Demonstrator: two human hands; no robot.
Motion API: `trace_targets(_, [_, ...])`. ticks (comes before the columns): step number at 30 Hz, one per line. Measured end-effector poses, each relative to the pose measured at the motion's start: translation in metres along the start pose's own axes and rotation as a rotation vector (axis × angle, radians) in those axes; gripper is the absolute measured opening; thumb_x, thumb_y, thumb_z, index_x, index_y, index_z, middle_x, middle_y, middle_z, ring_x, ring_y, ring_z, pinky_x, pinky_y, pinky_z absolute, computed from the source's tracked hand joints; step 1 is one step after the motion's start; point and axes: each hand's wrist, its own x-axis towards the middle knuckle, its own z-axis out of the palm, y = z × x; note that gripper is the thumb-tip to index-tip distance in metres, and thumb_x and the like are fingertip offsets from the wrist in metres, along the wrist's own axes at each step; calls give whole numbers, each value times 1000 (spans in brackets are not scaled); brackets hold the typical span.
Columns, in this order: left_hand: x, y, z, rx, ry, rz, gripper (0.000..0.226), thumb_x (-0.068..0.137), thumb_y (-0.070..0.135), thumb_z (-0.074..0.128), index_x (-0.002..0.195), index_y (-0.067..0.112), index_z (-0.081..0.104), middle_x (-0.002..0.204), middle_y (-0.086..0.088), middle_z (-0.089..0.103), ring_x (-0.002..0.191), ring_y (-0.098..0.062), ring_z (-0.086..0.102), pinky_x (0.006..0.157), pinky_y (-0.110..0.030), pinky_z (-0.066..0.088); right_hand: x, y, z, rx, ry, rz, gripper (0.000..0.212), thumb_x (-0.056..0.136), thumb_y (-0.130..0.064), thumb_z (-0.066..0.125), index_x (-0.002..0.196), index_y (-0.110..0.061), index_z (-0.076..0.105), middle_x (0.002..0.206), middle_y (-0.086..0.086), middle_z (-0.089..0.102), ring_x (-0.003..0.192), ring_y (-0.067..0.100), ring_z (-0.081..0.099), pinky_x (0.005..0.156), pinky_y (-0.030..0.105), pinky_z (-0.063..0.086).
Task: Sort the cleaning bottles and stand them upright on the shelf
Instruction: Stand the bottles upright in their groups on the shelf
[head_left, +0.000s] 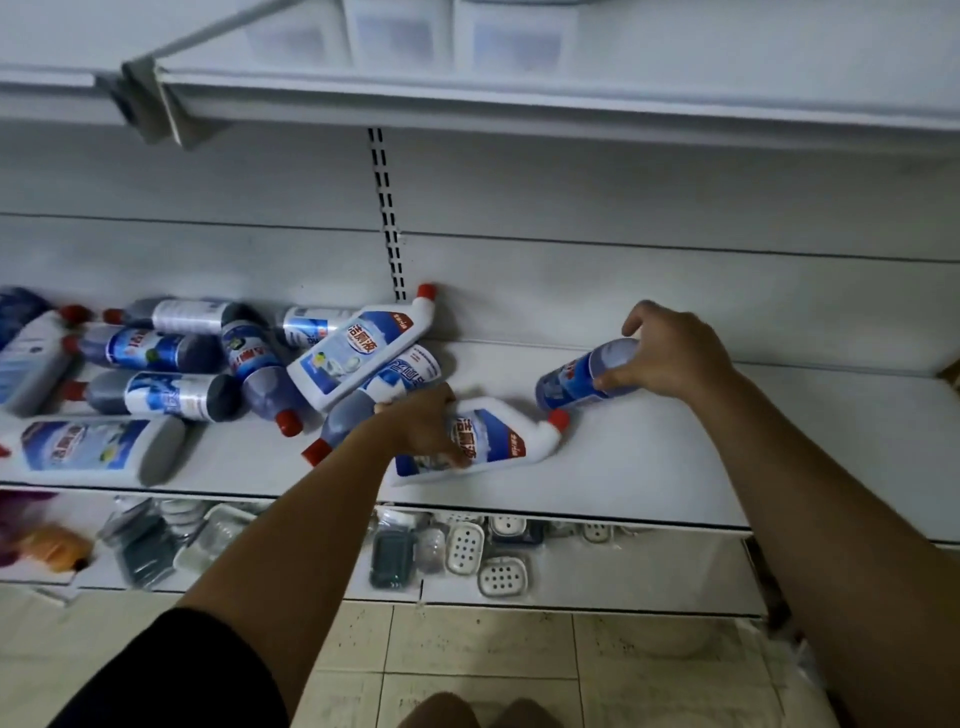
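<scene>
**Both hands on bottles, mid-shelf**

Head view, looking down at the shelf (649, 457). I see no bottle upright on it.

- Left hand (423, 421): fingers curled over the body of a white bottle (493, 441), thumb on the near side of the label. The bottle lies on its side near the front edge of the shelf, red cap pointing right.
- Right hand (670, 358): fingers wrapped round the base end of a blue bottle (582, 379). The bottle is tilted, base up and to the right, lower end down beside the white bottle's cap. I cannot tell whether the two touch, or whether the blue one rests on the shelf.
- Pile (171, 353): the other bottles lie jumbled on the left half of the shelf, blue and white mixed, most on their sides with red caps pointing every way. One white bottle leans on the heap with its cap against the back wall.
- Right half of the shelf: only the blue bottle.
- Lower shelf (623, 566): soap dishes (465, 545) and packaged goods, blurred.
</scene>
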Motion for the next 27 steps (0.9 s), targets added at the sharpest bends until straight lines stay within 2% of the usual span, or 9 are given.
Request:
trace_targets(2, [-1,3,-6,-121,78,1,90,66,40,89,137,13,41,127,-5,57,114,-24,56,98,-38,48,-5,4,-8,-48,-16,-8,73,53,-48,90,110,-23,52,94,2,62,85,24,60,67,29,46])
trace_targets(6, [3,6,-2,-580,270,22,97,44,49,92,127,23,50,114,4,67,104,-18,66,94,-47,55,-10,8,-10,4,-40,-64,78,52,-47,92,114,-28,49,95,0,61,85,24,61,72,32,51])
trace_targets(11, [4,9,23,-908,354,44,65,62,28,92,118,23,59,106,0,74,97,-21,71,86,-50,59,-12,-4,28,610,9,-105,70,57,-21,93,114,-24,52,108,-5,61,94,16,63,77,29,54])
trace_targets(14, [4,6,28,-990,365,50,77,53,40,93,120,24,59,107,-2,74,99,-24,72,86,-52,58,-9,-19,66,852,38,-57,69,68,-6,85,123,-17,46,114,-6,57,103,18,60,83,29,51])
trace_targets(16, [4,7,29,-1016,377,47,74,57,33,93,121,24,58,107,-2,74,99,-23,71,87,-51,58,-8,-25,93,903,64,-3,78,68,-2,85,129,-11,37,111,-7,53,103,17,57,85,29,48])
trace_targets(18, [4,10,29,-1017,390,46,67,64,25,92,121,25,56,108,-2,73,99,-23,70,89,-50,58,-9,-25,114,956,78,72,81,67,-5,87,129,-7,34,112,-4,55,103,17,59,85,28,48])
trace_targets(22, [6,10,32,-1037,380,46,64,67,22,91,120,26,55,109,0,72,99,-20,70,88,-48,58,-14,-22,126,1090,87,195,69,71,-14,86,126,-8,45,113,1,63,97,16,65,79,25,54])
trace_targets(25, [1,11,29,-1012,362,45,61,65,27,92,116,26,58,106,3,73,94,-17,71,85,-44,60,-25,-25,126,1400,23,317,59,78,-25,80,127,-9,51,115,9,69,100,28,70,89,48,56])
trace_targets(27, [-6,13,26,-1036,328,54,63,62,32,93,115,24,62,103,2,75,92,-18,73,83,-45,61,-36,-31,122,1538,-10,374,66,75,-36,80,129,-10,52,114,15,70,99,34,70,90,54,55])
